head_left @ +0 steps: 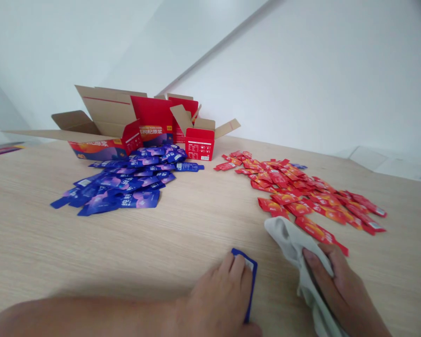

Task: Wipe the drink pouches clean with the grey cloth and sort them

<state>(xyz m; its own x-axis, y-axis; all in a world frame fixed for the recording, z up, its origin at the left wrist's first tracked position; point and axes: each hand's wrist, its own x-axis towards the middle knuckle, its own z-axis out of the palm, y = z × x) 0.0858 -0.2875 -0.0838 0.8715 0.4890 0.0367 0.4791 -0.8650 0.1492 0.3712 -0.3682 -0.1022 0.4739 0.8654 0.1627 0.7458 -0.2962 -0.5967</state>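
Note:
My left hand (224,292) lies over a blue sachet (253,276) near the front of the table. Its fingers are curled onto the sachet and cover most of it; only the top and right edge show. In my right hand (344,290) a pale grey cloth (289,238) is bunched, gripped between thumb and fingers, and it hangs down towards the front. The cloth's upper end lies close to the nearest red sachets (317,231).
A pile of blue sachets (126,182) lies at left. Behind it stand an open red-and-blue carton (98,150), a taller red carton (152,121) and a small open red box (199,142). Red sachets (284,180) spread across the right, before a white wall (319,79).

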